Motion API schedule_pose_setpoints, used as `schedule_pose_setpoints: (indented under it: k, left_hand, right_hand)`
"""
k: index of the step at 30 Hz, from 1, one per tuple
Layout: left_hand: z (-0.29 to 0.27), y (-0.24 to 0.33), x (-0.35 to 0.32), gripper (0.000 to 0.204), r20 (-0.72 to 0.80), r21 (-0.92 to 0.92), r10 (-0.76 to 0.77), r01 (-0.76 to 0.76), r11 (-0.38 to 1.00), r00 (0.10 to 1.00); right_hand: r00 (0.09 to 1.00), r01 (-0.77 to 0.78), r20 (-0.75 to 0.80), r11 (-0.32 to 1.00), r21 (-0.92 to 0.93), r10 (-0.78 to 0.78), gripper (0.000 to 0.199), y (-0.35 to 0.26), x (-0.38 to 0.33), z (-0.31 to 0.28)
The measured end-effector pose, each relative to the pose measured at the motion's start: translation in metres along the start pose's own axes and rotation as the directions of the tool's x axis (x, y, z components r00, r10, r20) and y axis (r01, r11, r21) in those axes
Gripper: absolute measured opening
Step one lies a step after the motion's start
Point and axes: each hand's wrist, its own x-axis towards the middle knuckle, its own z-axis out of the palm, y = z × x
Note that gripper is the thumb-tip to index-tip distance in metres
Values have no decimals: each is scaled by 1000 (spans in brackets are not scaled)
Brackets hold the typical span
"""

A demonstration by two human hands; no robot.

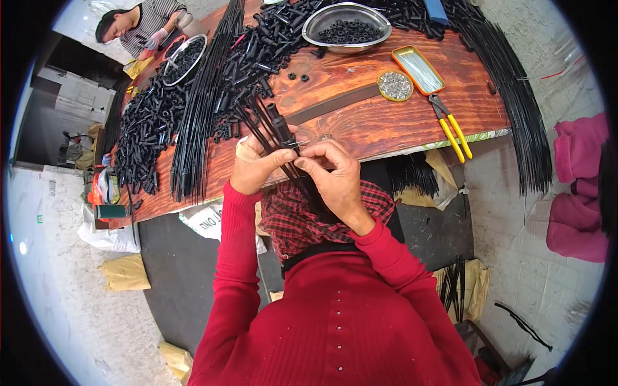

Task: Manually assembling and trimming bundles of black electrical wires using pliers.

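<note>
Left hand is gripping a bundle of black rods with a black hub. Right hand is pinching a thin wire beside it, above the wooden table.

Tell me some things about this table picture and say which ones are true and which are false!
1. Both hands hold thin black rods. True: the left hand and right hand pinch the rods together.
2. The pliers have blue handles. False: the pliers have yellow handles.
3. A metal bowl holds small black rings. True.
4. The table is white plastic. False: it is reddish wood.
5. The person's sleeves are red. True.
</note>
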Motion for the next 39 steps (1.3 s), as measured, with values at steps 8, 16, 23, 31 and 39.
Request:
schedule_pose_setpoints:
  k: [8, 16, 23, 31, 39]
  left_hand:
    - [-6, -4, 0, 41, -27, 40, -16, 17, 999, 999]
    - [-2, 0, 0, 49, 38, -97, -44, 47, 994, 998]
    - [0, -3, -4, 46, -38, 5, -21, 21, 1000, 999]
    - [0, 1, -9, 40, -73, -28, -7, 5, 1000, 997]
    - [-1, 2, -7, 41, -108, 5, 18, -18, 1000, 994]
  right_hand:
    - [966, -252, 119, 940, 229, 230, 14, 10, 6, -1]
    - [956, -291, 117, 915, 280, 269, 22, 7, 5, 0]
    - [963, -268, 100, 931, 247, 251, 21, 8, 3, 0]
    - [964, -261, 94, 948, 184, 247, 20, 4, 0, 3]
    - [945, -322, 188, 867, 380, 268, 18, 15, 4, 6]
